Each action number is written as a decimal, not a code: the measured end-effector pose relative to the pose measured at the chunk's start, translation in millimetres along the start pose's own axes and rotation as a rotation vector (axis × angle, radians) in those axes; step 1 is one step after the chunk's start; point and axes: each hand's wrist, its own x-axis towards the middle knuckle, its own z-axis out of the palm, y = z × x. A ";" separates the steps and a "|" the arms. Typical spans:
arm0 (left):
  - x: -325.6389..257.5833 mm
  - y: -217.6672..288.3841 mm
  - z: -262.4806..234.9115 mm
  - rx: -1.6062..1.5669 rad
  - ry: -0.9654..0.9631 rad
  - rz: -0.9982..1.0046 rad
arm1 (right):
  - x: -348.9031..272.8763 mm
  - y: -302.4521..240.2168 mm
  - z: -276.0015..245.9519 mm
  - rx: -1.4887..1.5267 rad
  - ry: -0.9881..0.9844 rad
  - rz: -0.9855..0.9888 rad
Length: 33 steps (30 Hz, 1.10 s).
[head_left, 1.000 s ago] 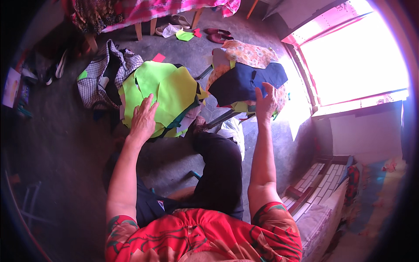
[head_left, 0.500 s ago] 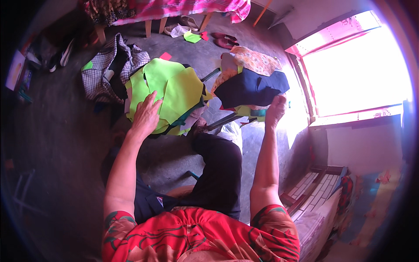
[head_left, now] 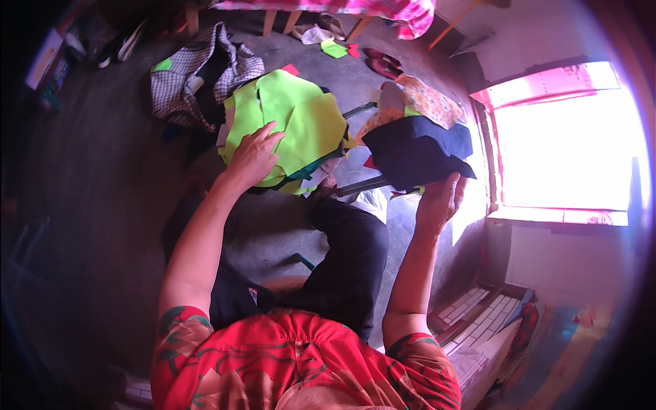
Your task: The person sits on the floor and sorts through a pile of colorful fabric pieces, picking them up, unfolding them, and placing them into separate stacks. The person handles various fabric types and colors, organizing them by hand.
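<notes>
Lime-green fabric pieces (head_left: 307, 130) lie in a layered pile at the centre-left, with dark, teal and grey scraps under their edges. My left hand (head_left: 257, 157) rests on the pile's near left part, fingers stretched out across the cloth. To the right, navy fabric (head_left: 417, 154) covers part of a second pile. My right hand (head_left: 441, 201) pinches a navy piece at its near right corner, thumb and fingers together. Beyond the navy cloth lies orange floral fabric (head_left: 434, 102), partly covered by it. What supports both piles is mostly hidden.
A checked garment (head_left: 181, 85) lies left of the lime pile. Dark bars (head_left: 362, 184) run between the piles. Maroon shoes (head_left: 383, 63) and a green scrap (head_left: 333, 48) are on the floor farther off. A bright window (head_left: 560, 143) is at right, slatted wood (head_left: 471, 314) below it.
My right hand has drawn the navy piece's corner nearer, so it spreads lower over the pile. My left hand stays on the lime cloth. The whole view has shifted.
</notes>
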 end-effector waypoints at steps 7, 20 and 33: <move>7.0 10.3 6.5 -0.585 -0.325 -0.090 | -50.2 8.6 46.6 0.301 -0.142 0.351; 7.8 17.6 11.7 -1.856 -0.155 -0.438 | -20.2 136.4 37.0 0.325 -0.365 0.623; 2.2 1.0 63.2 -1.079 0.023 -0.635 | -8.4 180.9 18.6 -0.060 -0.181 0.800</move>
